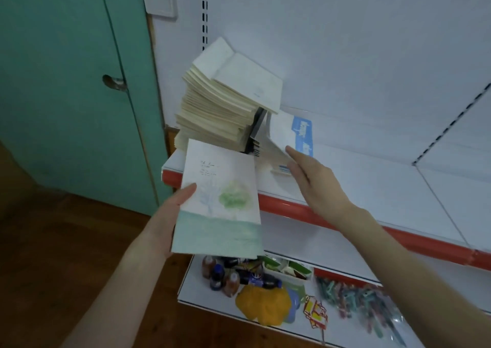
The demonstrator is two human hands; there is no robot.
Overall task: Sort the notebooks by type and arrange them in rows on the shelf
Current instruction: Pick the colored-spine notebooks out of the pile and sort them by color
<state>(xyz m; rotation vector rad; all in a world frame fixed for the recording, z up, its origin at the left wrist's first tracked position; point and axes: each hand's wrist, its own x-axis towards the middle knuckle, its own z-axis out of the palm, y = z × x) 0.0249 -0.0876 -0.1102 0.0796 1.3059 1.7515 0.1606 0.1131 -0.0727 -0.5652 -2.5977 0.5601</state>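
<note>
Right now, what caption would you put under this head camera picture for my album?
Left hand holds a tree notebook while the right hand reaches for a blue notebook beside the stack.

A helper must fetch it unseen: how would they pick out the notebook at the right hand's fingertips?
On the white shelf with the red front edge, look just right of the tall slumping stack of cream notebooks. A white notebook stands tilted there, at the fingertips of the right hand. It alone carries a bright blue band with white lettering.
</note>
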